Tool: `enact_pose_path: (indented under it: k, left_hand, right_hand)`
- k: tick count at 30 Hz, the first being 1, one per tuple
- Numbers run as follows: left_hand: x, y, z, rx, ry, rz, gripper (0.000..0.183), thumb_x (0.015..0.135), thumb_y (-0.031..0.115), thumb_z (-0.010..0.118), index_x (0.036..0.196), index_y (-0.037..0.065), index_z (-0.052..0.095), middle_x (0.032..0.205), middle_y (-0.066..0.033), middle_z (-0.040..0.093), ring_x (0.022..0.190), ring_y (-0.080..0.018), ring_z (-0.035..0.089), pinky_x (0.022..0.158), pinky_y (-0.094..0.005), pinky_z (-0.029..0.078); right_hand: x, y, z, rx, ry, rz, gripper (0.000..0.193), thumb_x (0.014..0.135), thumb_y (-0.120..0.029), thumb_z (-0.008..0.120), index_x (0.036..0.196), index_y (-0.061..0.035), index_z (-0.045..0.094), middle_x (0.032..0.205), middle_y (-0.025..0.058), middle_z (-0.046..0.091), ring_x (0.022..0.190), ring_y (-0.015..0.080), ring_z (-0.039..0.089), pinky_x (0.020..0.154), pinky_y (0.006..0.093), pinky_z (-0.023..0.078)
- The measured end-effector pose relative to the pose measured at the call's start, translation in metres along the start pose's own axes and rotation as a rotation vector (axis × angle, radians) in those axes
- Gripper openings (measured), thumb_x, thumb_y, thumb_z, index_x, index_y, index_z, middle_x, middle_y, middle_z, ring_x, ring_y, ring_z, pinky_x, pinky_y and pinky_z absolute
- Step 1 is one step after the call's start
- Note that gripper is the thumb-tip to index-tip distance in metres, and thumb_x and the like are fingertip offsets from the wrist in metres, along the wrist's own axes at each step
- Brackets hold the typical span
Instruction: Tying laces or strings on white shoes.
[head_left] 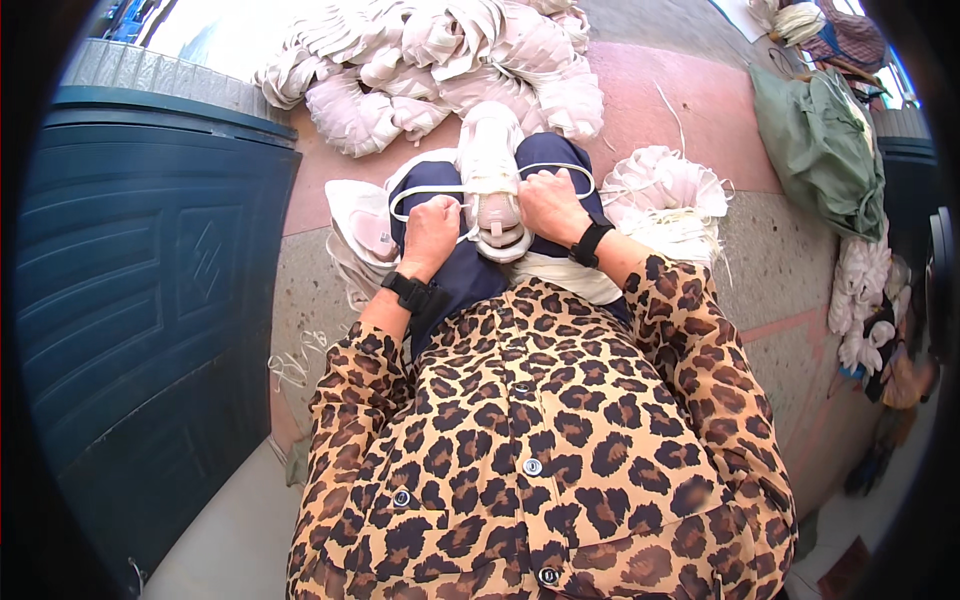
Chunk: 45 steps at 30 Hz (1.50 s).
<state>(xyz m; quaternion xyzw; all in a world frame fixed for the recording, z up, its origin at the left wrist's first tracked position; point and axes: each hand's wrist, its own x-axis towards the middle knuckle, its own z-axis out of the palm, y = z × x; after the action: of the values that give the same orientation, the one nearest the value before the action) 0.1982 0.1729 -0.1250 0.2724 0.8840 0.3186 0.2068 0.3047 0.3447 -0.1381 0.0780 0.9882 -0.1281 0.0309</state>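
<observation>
Pink-grey floor [765, 245]; fingers [546, 181] curled, gripping lace [438, 189]

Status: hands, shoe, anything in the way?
Left hand and right hand both closed on flat white shoelace. Pale pink-and-white sneaker between navy-trousered knees. Heap of pale pink fabric pieces just beyond, not between the hands.

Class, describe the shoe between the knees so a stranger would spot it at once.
From the leopard-print top filling the lower middle, go up to the dark blue trousers. Between their legs sits a pale shoe. Unlike the crumpled pale heap beyond, it stands singly, its white lace held out sideways by the left hand and the right hand.
</observation>
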Motion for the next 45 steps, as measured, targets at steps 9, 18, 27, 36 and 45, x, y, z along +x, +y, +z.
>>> enact_pose_path:
  k: [9, 18, 27, 36, 45]
  left_hand:
    - [0.004, 0.001, 0.007, 0.129, 0.029, 0.037, 0.018, 0.079, 0.015, 0.050, 0.076, 0.002, 0.061, 0.070, -0.0207, 0.060, 0.071, -0.0357, 0.060, 0.064, -0.0417, 0.048]
    - [0.002, 0.018, 0.015, 0.490, -0.079, 0.259, 0.015, 0.083, 0.015, 0.048, 0.080, 0.003, 0.057, 0.073, -0.0175, 0.059, 0.067, -0.0337, 0.060, 0.057, -0.0413, 0.048]
    - [-0.006, 0.029, 0.023, 0.519, -0.002, 0.239, 0.016, 0.077, 0.010, 0.052, 0.091, 0.003, 0.046, 0.076, -0.0152, 0.058, 0.061, -0.0323, 0.060, 0.051, -0.0393, 0.049]
    - [0.005, 0.037, 0.020, 0.842, -0.009, 0.570, 0.006, 0.073, 0.008, 0.052, 0.074, 0.005, 0.057, 0.077, -0.0088, 0.056, 0.063, -0.0229, 0.062, 0.051, -0.0310, 0.050]
    - [0.055, 0.094, -0.039, -0.190, -0.093, 0.190, 0.017, 0.079, 0.013, 0.061, 0.081, -0.003, 0.062, 0.063, -0.0037, 0.060, 0.055, -0.0055, 0.052, 0.050, -0.0215, 0.042]
  right_hand:
    - [-0.001, -0.002, -0.006, 0.044, 0.176, 0.125, 0.013, 0.071, -0.018, 0.056, 0.070, -0.0073, 0.063, 0.079, 0.0070, 0.060, 0.083, 0.0214, 0.055, 0.071, 0.0398, 0.039]
    - [-0.003, -0.001, -0.007, -0.007, 0.052, 0.065, 0.015, 0.072, -0.022, 0.058, 0.074, -0.0074, 0.063, 0.077, 0.0064, 0.060, 0.082, 0.0216, 0.055, 0.072, 0.0390, 0.039]
    - [-0.003, -0.013, -0.008, 0.053, 0.058, -0.068, 0.011, 0.069, -0.011, 0.057, 0.079, -0.0068, 0.057, 0.074, 0.0068, 0.060, 0.080, 0.0221, 0.056, 0.068, 0.0354, 0.041]
    - [0.009, -0.014, -0.023, -0.163, 0.061, -0.181, 0.007, 0.065, -0.013, 0.056, 0.065, -0.0099, 0.063, 0.079, 0.0043, 0.055, 0.086, 0.0207, 0.050, 0.070, 0.0338, 0.036]
    - [0.043, 0.003, -0.088, 0.667, 0.381, 0.039, 0.018, 0.077, -0.019, 0.058, 0.073, -0.0018, 0.061, 0.077, 0.0154, 0.056, 0.078, 0.0323, 0.055, 0.069, 0.0384, 0.043]
